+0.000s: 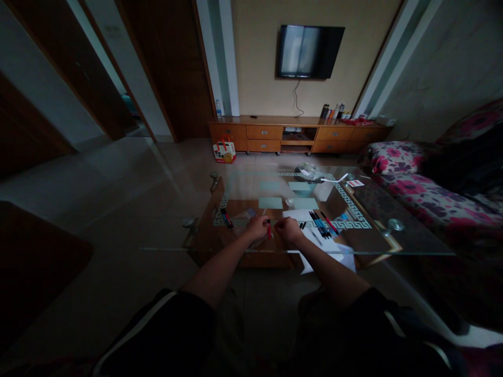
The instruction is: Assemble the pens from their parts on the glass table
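Note:
Both hands meet over the near edge of a glass coffee table [393, 246]. My left hand [257, 227] is closed on a red pen [269, 230] that stands nearly upright. My right hand [288, 229] is closed in a pinch just right of it; whether it touches the pen or holds a small part is too dim to tell. White paper sheets [310, 233] lie under and right of my right hand. Several blue, black and red pens [322, 223] lie on the paper. A few more pens [226, 218] lie to the left of my left hand.
A floral sofa [416, 193] runs along the right. A bowl with a plastic bag [308, 173] sits at the table's far side, a small card [356, 183] near it. A wooden TV cabinet [294, 135] and a wall TV [308, 51] stand ahead; a carton [224, 150] is on the floor.

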`<state>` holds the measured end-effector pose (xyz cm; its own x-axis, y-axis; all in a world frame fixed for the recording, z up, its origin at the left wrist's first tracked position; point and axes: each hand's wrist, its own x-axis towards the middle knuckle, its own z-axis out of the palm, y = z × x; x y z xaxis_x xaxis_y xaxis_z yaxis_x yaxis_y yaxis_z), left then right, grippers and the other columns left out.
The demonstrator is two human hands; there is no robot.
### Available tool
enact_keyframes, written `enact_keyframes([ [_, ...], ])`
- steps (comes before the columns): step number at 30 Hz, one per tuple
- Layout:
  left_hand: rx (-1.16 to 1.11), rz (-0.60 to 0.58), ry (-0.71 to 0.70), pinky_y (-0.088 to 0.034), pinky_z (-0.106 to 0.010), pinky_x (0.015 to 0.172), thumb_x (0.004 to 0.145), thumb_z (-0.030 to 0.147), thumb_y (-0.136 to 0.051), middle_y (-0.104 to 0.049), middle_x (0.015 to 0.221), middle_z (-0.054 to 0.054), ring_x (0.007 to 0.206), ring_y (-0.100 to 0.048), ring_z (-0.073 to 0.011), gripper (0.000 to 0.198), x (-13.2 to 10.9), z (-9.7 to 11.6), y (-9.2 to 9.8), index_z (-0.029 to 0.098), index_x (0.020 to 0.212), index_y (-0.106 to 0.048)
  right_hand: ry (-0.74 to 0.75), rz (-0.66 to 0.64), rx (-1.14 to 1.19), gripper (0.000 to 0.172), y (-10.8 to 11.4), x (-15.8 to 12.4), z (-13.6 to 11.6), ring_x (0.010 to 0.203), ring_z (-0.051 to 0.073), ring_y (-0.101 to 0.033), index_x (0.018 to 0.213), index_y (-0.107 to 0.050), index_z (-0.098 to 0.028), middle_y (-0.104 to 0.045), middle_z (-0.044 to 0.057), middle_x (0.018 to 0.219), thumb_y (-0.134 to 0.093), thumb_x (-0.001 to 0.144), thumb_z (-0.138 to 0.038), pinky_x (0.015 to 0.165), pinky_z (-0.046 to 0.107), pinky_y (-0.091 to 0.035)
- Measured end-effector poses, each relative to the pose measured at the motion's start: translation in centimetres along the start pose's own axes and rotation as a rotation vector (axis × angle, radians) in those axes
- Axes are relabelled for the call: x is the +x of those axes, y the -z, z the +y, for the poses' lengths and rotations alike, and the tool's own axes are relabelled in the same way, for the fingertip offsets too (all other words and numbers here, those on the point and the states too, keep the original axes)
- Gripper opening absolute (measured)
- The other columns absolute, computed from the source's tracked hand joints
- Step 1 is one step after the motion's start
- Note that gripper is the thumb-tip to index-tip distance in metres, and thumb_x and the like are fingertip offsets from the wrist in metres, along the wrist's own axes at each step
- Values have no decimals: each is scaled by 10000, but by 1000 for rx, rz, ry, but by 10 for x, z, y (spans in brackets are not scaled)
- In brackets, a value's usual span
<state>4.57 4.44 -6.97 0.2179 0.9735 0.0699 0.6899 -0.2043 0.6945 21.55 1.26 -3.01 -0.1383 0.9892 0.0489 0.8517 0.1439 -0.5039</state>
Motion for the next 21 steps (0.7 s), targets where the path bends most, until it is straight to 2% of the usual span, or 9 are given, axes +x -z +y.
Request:
enact_keyframes([
  [9,-16,1,-131,-454,-354,952,845,98,-530,-652,1070,-94,998,-604,-202,340,-7,-3,8,153,1170,-615,67,72,18,214,22,-17,-5,794,177,-681,918,-758,-175,-759,66,885,-557,861,-220,735,228,-466],
  [12,-12,-33,-200,-443,-360,977,833,95,-534,-622,1126,-91,1039,-581,-204,366,-17,-2,19,167,1186,-594,101,22,24,201,28,-28,-4,729,158,-665,881,-757,-167,-754,57,832,-567,856,-227,676,217,-447],
  [17,13,-126,-310,-404,-369,1032,812,156,-605,-563,1201,-88,1128,-538,-230,373,-38,-1,43,191,1183,-598,137,-97,17,194,32,-45,-2,577,133,-596,703,-732,-157,-707,30,643,-606,824,-240,541,218,-368],
  [21,59,-187,-346,-427,-380,1006,825,212,-620,-531,1209,-93,1116,-542,-245,442,-51,-2,60,202,1262,-554,128,-126,14,208,34,-52,-3,563,131,-585,692,-721,-157,-697,29,618,-603,834,-253,530,220,-357],
])
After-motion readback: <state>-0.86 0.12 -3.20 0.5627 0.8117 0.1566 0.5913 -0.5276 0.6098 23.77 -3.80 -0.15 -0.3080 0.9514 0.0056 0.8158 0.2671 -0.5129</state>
